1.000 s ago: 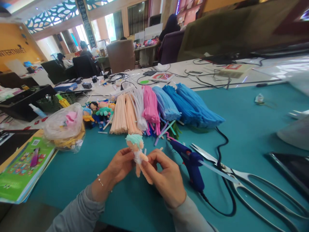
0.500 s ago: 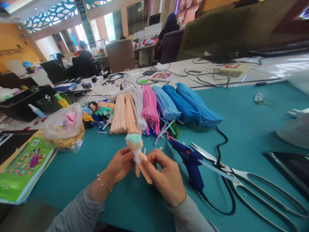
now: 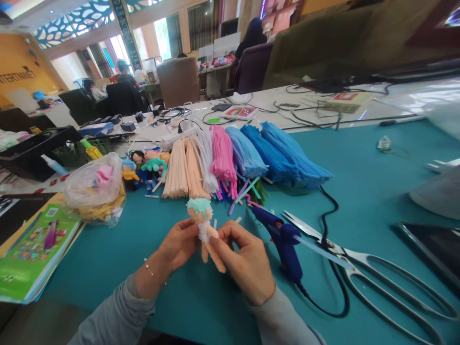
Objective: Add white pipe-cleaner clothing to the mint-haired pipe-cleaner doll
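Note:
A small pipe-cleaner doll (image 3: 203,231) with mint-green hair, a white top and peach limbs is held upright between both hands above the teal mat (image 3: 122,249). My left hand (image 3: 181,243) pinches its side at the torso. From the other side, my right hand (image 3: 246,256) grips it by an arm, thumb in front and fingers curled. Right of that hand lie a dark blue hot glue gun (image 3: 283,244) with a clear glue stick in its back and large metal scissors (image 3: 334,247), blades partly apart.
Bundles of peach pipe cleaners (image 3: 178,167), pink pipe cleaners (image 3: 223,155) and blue pipe cleaners (image 3: 283,153) lie behind the doll. Finished dolls (image 3: 151,160) and a plastic bag (image 3: 95,184) sit left of them. A green booklet (image 3: 32,249) lies at far left; a tablet (image 3: 431,254) at right.

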The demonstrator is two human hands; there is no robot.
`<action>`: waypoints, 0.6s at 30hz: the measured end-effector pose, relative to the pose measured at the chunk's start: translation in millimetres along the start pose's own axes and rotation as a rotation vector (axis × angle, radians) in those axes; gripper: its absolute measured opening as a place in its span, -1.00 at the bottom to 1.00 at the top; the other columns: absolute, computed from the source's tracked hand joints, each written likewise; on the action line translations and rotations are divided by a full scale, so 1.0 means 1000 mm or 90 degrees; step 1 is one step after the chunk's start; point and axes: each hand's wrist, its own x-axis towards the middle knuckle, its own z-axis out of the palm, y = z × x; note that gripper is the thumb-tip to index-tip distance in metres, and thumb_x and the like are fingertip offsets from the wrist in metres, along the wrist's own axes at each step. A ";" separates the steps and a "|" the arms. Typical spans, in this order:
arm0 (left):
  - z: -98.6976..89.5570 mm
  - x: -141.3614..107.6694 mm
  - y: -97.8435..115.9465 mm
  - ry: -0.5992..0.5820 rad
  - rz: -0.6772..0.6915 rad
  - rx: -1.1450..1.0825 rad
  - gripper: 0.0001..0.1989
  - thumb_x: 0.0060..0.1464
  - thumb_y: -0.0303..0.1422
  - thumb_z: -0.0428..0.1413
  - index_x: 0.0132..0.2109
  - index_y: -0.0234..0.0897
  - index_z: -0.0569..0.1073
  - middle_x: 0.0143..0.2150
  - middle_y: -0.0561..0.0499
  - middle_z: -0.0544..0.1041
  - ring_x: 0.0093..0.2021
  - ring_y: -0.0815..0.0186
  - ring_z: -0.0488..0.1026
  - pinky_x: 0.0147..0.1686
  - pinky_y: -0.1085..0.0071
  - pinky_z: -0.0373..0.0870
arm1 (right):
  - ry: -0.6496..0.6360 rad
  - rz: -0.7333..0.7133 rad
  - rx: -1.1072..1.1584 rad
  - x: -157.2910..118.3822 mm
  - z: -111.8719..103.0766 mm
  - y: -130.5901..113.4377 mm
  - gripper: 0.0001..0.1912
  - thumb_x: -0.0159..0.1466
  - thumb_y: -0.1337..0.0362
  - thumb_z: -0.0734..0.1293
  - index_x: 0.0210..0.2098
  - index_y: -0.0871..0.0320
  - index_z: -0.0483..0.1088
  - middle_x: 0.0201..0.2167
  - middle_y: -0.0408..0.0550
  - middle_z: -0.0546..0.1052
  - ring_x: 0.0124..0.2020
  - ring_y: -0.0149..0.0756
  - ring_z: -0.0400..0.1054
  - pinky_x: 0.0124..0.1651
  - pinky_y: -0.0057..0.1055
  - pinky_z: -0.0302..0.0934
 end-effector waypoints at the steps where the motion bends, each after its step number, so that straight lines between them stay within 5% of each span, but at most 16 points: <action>1: 0.000 0.000 0.000 0.001 0.000 0.000 -0.71 -0.44 -0.42 0.41 -0.46 -0.35 0.54 -0.51 0.07 0.55 -0.47 0.42 0.45 -0.37 0.51 0.34 | -0.001 0.002 0.000 0.000 0.000 0.000 -0.75 0.08 0.25 0.25 -0.69 0.11 0.21 -0.69 -0.25 0.20 -0.63 -0.46 0.06 -0.56 -0.48 0.01; 18: 0.001 0.000 -0.001 -0.001 0.000 -0.016 -0.74 -0.40 -0.43 0.40 -0.46 -0.36 0.54 -0.52 0.04 0.54 -0.48 0.39 0.45 -0.39 0.49 0.35 | -0.010 0.011 0.013 -0.001 0.000 -0.001 -0.75 0.09 0.23 0.27 -0.68 0.11 0.22 -0.72 -0.26 0.20 -0.64 -0.46 0.07 -0.57 -0.49 0.03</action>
